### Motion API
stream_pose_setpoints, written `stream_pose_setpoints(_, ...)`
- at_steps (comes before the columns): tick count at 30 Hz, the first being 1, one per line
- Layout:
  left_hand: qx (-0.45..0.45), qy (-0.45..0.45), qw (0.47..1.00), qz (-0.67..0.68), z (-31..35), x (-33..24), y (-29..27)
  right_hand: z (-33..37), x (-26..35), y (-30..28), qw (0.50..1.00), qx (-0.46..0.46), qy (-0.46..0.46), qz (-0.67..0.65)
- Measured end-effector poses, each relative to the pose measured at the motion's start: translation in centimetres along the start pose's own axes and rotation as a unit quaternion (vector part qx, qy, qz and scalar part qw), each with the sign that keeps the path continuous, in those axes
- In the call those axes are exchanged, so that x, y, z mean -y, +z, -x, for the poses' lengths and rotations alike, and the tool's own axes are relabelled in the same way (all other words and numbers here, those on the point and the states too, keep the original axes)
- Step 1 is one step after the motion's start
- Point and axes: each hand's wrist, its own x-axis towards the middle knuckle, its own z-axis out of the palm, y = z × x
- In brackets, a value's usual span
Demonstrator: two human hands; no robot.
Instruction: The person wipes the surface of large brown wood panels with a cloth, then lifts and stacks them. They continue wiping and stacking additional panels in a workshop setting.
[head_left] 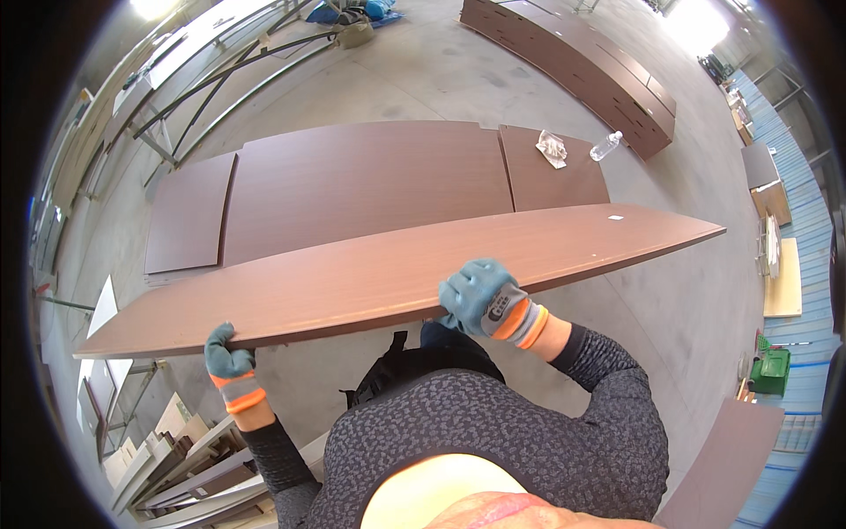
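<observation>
A long reddish-brown wooden panel (pixel 352 273) stretches across in front of my body, with a small white label near its right end. My left hand (pixel 231 357), in a grey-green glove with an orange cuff, grips its near edge toward the left, thumb on top and the other fingers hidden below. Near the middle of the same edge, my gloved right hand (pixel 480 298) is closed over the board; its fingertips are partly hidden. Just beyond lies a stack of darker brown panels (pixel 370 181), partly covered by the long one.
A crumpled cloth (pixel 552 148) and a clear bottle (pixel 606 145) rest on the stack's right part. Farther back right stands a long pile of brown boards (pixel 582 66). Metal-framed racks (pixel 167 132) are at left, offcuts (pixel 189 458) lower left, and a green crate (pixel 772 370) at right.
</observation>
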Motion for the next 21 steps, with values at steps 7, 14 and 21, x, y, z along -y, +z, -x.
stream_pose_setpoints(7, -0.053, 0.050, 0.996, -0.059, 4.9, 3.6, -4.5, 4.5, 4.3, 0.8, 0.998, 0.051, -0.016, -0.035)
stream_pose_setpoints(14, 0.001, 0.162, 0.959, -0.233, 2.8, 9.5, -15.2, 6.9, 6.8, 3.5, 0.988, 0.104, -0.015, -0.113)
stream_pose_setpoints(21, -0.042, 0.136, 0.953, -0.268, 5.6, 13.7, -20.7, 6.5, 9.2, 4.3, 0.957, 0.211, -0.027, -0.195)
